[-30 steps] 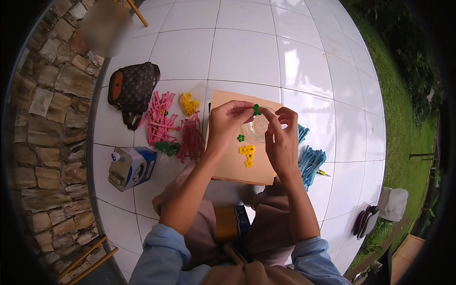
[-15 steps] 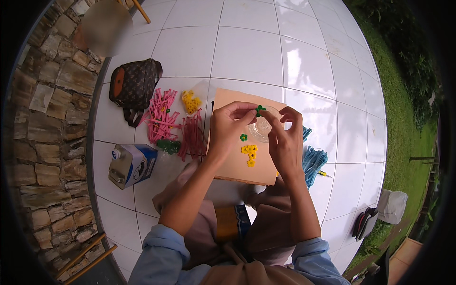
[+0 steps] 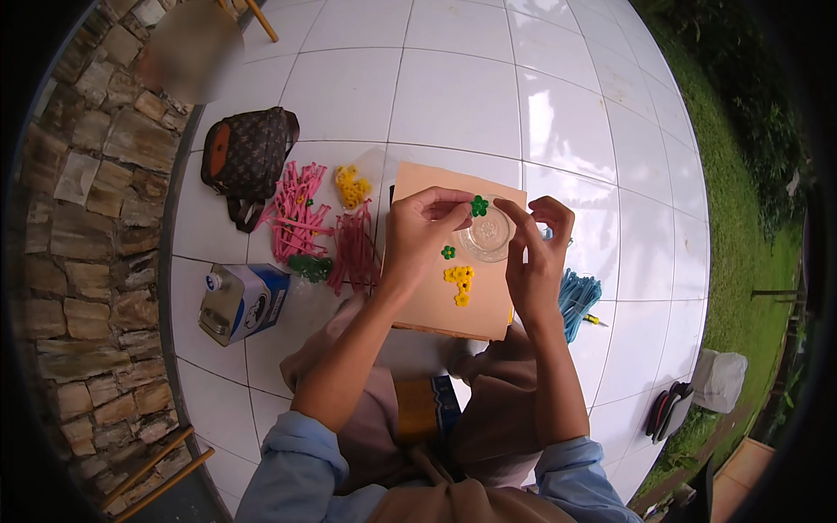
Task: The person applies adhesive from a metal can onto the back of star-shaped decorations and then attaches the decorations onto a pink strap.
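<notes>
Left of the grip: pink strips (image 3: 295,218). Left hand (image 3: 418,228): thumb and finger pinching one green flower (image 3: 479,206). Below the grip: second green flower (image 3: 448,253), yellow flowers (image 3: 464,274). Right of it: clear dish (image 3: 486,234); right hand (image 3: 537,261), fingers parted, now withdrawn from the flower, leaving the left hand its sole support.

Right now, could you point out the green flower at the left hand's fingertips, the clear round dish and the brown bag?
Green flower (image 3: 479,206): head view, on its centre.
Clear round dish (image 3: 486,233): head view, on its patterned bottom.
Brown bag (image 3: 250,155): head view, on its patterned body.
</notes>
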Tool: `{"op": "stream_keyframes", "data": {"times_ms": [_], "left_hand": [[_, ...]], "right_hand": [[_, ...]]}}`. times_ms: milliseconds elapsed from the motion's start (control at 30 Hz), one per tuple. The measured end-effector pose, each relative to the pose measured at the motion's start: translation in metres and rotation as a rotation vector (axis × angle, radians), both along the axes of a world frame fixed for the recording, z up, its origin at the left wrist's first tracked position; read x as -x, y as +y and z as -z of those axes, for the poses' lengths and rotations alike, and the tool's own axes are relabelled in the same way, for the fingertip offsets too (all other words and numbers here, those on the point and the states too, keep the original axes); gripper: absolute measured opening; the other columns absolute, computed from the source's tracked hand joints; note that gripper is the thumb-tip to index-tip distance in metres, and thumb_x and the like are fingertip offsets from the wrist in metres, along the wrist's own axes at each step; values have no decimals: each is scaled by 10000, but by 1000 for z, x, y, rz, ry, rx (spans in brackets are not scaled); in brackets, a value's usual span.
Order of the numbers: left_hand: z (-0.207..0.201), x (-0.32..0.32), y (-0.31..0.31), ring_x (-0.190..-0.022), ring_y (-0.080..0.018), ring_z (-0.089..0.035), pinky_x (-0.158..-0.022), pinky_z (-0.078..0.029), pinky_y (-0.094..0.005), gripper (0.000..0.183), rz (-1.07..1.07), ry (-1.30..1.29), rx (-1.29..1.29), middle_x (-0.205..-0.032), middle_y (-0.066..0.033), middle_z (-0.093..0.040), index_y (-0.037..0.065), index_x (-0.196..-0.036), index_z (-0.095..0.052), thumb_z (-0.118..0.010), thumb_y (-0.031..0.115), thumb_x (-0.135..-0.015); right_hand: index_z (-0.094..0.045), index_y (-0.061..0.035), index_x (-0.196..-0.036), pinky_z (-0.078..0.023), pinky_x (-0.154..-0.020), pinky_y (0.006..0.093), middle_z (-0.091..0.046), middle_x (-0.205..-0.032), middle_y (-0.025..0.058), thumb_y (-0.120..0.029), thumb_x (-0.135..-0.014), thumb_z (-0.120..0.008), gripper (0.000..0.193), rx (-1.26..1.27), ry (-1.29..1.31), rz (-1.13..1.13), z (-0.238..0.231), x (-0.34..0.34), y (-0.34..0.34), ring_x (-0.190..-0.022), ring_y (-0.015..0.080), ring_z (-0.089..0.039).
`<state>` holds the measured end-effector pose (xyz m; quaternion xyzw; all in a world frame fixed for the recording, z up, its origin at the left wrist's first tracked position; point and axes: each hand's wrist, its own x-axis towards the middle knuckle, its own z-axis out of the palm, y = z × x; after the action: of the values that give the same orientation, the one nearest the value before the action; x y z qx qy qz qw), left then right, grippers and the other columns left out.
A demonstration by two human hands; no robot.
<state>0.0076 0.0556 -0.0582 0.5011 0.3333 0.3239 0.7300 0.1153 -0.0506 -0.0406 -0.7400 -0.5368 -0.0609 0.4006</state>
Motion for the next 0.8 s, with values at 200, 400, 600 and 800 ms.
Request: {"op": "stream_keyframes", "data": {"times_ms": [200, 400, 600, 800], "left_hand": [[9, 0, 8, -689, -137, -638, -640, -518, -227, 115, -38, 132, -98, -777, -88, -653, -20, -879, -634, -605, -16, -768], [40, -1, 30, -716, -169, -638, -632, -520, -248, 134, -113, 653, -979, -844, -103, -643, 0, -867, -624, -600, -27, -738], [96, -3, 45, -657, -197, -642, -605, -510, -276, 64, -68, 522, -555, -720, -108, -650, 3, -776, -644, -615, 9, -719], [128, -6, 56, -667, -145, -641, -599, -501, -237, 96, -50, 613, -529, -731, -88, -661, 2, -816, -643, -620, -8, -724]], "right_hand": [[-514, -29, -1055, -422, -778, 337, -436, -974, 131, 98, -761, -481, 322, -240, 133, 80, 0, -8, -4, -887, 226, -471], [-278, -84, -1149, -426, -786, 322, -438, -1074, 131, 28, -855, -443, 356, -613, 310, 91, -6, -31, -14, -875, 173, -508], [-274, -84, -1139, -426, -768, 321, -401, -1107, 144, 119, -798, -417, 421, -522, 428, 100, 3, -30, -13, -854, 169, -499], [-349, -26, -1090, -455, -743, 309, -404, -1075, 127, 117, -769, -465, 371, -362, 427, 95, 24, -28, -7, -844, 167, -509]]}}
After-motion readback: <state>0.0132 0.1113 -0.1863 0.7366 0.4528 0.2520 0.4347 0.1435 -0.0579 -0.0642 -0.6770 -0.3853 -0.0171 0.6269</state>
